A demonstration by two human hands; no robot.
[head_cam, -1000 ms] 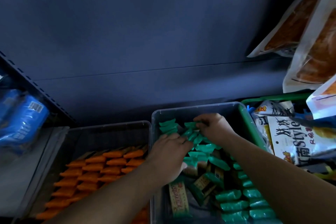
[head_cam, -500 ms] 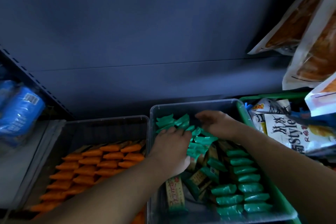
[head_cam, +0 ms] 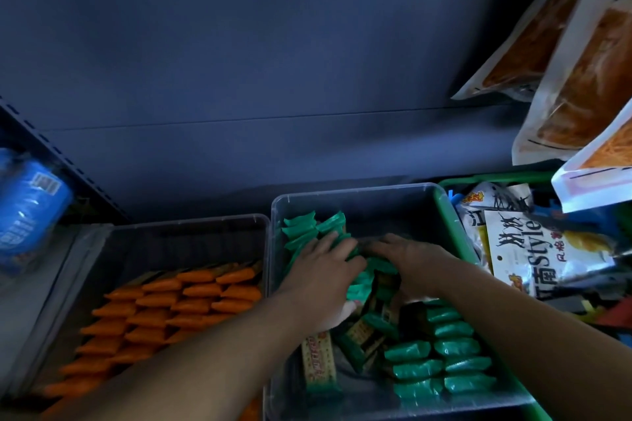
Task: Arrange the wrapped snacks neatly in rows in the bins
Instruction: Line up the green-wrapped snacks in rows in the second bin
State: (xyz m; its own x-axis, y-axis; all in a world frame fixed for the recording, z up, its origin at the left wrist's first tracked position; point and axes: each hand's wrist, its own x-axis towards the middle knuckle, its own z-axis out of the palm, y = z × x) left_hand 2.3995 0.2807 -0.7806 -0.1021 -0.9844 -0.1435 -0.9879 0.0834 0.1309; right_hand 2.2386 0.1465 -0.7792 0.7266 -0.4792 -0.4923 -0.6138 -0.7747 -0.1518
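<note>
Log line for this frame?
step: rowing green snacks | left hand: flat on them | right hand: on pile, grip unclear | clear bin: part rowed | orange snacks: rowed

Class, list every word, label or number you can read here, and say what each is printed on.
"Style": on the white snack bag at right.
"南": same bag, beside it; its other characters are blurred.
Print on the long snack bar in the clear bin: too blurred to read.
Label on the blue pack at left: too small to read.
</note>
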